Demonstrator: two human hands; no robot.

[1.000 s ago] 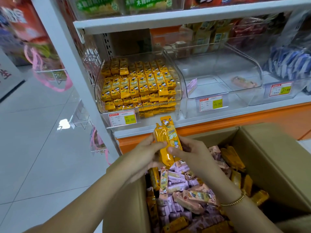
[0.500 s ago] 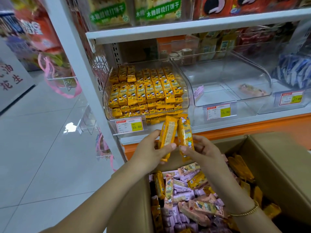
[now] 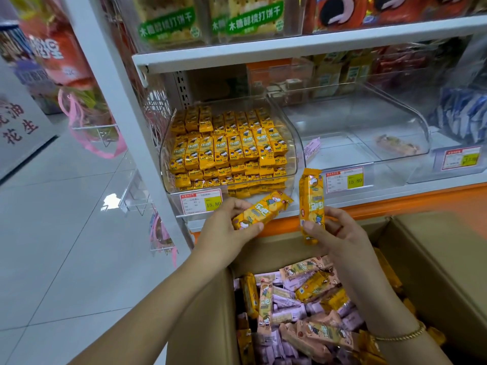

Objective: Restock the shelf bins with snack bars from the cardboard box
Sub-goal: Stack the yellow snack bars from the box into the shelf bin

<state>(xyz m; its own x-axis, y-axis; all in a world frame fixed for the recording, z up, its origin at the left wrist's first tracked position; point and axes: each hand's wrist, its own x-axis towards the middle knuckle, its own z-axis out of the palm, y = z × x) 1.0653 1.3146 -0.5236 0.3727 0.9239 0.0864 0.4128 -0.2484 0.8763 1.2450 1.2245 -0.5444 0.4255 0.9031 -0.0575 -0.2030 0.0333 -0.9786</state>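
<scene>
Down low, brown cardboard box full of pink, purple and yellow snack bars, left hand pinching one tilted yellow wrapped bar, right hand gripping a second yellow bar upright, beyond, clear plastic shelf bin packed with yellow bars.

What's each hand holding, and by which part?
Left hand grips a yellow wrapped snack bar, tilted, by its lower end. Right hand pinches a second yellow snack bar, upright, around its lower half.

The cardboard box of loose bars sits below the shelf. The full bin stands left of the near-empty bin.
</scene>
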